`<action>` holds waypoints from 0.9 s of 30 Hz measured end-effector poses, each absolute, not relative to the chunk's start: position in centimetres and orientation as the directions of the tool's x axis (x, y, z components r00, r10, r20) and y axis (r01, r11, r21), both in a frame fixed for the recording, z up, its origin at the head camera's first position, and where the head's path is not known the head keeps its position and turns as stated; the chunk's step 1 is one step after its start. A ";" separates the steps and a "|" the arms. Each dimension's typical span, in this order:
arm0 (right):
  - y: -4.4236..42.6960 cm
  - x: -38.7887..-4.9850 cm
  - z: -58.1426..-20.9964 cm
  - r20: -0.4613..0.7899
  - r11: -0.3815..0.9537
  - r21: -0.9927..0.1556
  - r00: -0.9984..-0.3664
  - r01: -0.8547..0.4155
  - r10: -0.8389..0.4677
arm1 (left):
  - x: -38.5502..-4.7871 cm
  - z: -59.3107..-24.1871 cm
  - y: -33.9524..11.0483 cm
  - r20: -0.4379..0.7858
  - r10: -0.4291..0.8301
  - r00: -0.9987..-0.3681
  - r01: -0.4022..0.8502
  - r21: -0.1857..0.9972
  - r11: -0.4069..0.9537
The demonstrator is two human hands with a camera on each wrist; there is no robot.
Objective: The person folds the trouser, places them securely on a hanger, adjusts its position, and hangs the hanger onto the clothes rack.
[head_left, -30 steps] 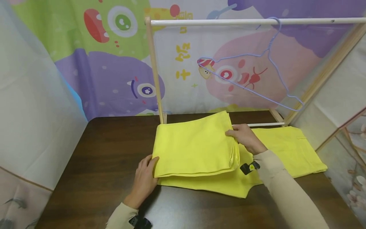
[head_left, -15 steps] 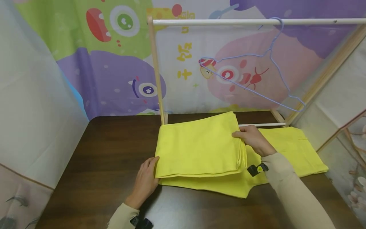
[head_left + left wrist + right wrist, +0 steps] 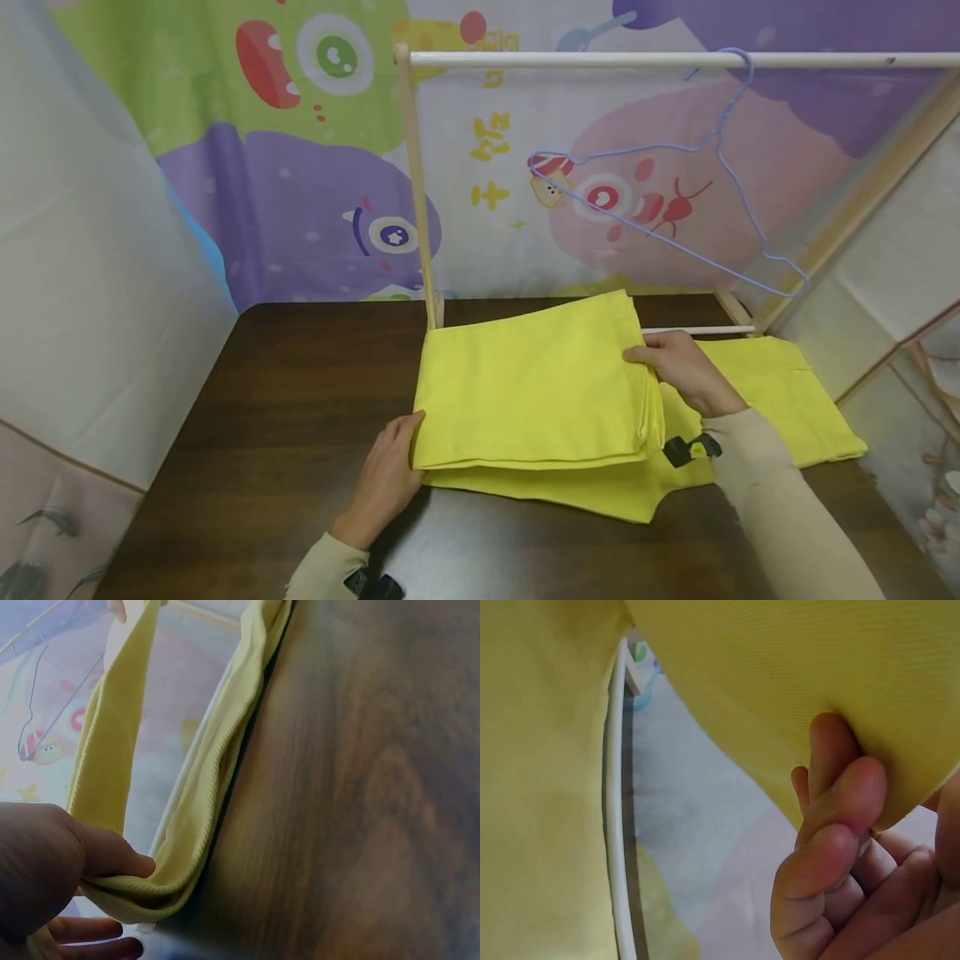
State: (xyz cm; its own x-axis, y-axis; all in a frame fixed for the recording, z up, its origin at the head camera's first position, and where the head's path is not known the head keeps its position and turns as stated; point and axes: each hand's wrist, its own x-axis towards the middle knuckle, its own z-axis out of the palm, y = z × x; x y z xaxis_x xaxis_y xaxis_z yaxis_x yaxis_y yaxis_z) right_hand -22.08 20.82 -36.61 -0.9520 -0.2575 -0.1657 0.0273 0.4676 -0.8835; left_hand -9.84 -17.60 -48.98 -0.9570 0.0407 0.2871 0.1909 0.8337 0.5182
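Observation:
Yellow trousers (image 3: 525, 383) lie across the table, with their leg end folded back over as a layered flap. My right hand (image 3: 678, 367) pinches the flap's right edge and holds it raised above the lower layer. In the right wrist view, the fingers (image 3: 840, 795) curl under the cloth. At the left fold, my left hand (image 3: 390, 471) grips the trousers near the front corner. Its thumb (image 3: 120, 855) presses into the fold from above in the left wrist view, other fingers underneath. The wider end of the trousers stretches right beyond my right forearm.
Behind the trousers stands a rack with a white top rail (image 3: 570, 59) and wooden posts. A blue wire hanger (image 3: 652, 148) hangs from it. The dark wooden table (image 3: 300, 400) runs to a cartoon-print backdrop (image 3: 330, 208); pale panels flank both sides.
My right hand has shifted right with the flap's edge, drawing the flap out wider. My left hand keeps its grip at the fold. The head view has shifted slightly.

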 end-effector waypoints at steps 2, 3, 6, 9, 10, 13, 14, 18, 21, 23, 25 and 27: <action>20.9 -21.9 -36.5 -0.166 0.467 -0.884 -0.952 0.028 -0.258 | -9.8 -48.9 -17.6 0.279 0.040 -0.960 0.186 0.520 0.834; 21.0 -21.9 -36.5 -0.166 0.466 -0.884 -0.952 0.028 -0.259 | -9.8 -48.9 -17.5 0.274 0.039 -0.961 0.183 0.521 0.834; 21.3 -21.8 -36.5 -0.176 0.465 -0.884 -0.949 0.037 -0.260 | -9.7 -48.9 -17.6 0.256 0.039 -0.966 0.173 0.523 0.834; 21.6 -21.9 -36.6 -0.190 0.469 -0.882 -0.949 0.052 -0.253 | -9.7 -48.8 -17.6 0.232 0.046 -0.972 0.166 0.529 0.832; 21.7 -21.9 -36.5 -0.191 0.468 -0.882 -0.949 0.054 -0.251 | -9.7 -48.8 -17.6 0.218 0.049 -0.975 0.161 0.531 0.832; 21.8 -21.7 -36.2 -0.184 0.470 -0.881 -0.952 0.049 -0.246 | -9.6 -48.9 -17.5 0.177 0.051 -0.983 0.139 0.534 0.834; 21.9 -21.6 -36.0 -0.176 0.470 -0.882 -0.953 0.042 -0.246 | -9.6 -48.9 -17.5 0.162 0.053 -0.985 0.132 0.532 0.836; 22.5 -21.3 -35.0 -0.157 0.466 -0.884 -0.961 0.034 -0.229 | -9.7 -48.8 -17.3 0.128 0.057 -0.990 0.116 0.522 0.845; 23.7 -21.3 -34.5 -0.156 0.480 -0.876 -0.966 0.040 -0.205 | -9.8 -48.7 -17.0 0.095 0.062 -0.993 0.103 0.515 0.851; 24.4 -21.3 -34.5 -0.163 0.498 -0.866 -0.966 0.042 -0.201 | -9.9 -48.6 -16.8 0.078 0.070 -0.995 0.100 0.512 0.853; 25.1 -21.3 -34.7 -0.174 0.511 -0.858 -0.962 0.045 -0.209 | -10.0 -48.6 -16.6 0.073 0.080 -0.994 0.106 0.511 0.853; 25.7 -21.4 -34.9 -0.186 0.523 -0.851 -0.959 0.049 -0.213 | -10.1 -48.6 -16.3 0.086 0.097 -0.992 0.127 0.506 0.853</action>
State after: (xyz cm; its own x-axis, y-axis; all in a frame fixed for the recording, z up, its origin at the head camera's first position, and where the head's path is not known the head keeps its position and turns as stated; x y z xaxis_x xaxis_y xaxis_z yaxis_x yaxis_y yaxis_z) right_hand -21.37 25.69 -34.91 -0.9592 -0.2128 -0.1864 0.0493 0.5229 -0.8510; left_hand -10.05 -16.31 -48.64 -0.9916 0.0969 0.0860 0.1272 0.8530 0.5062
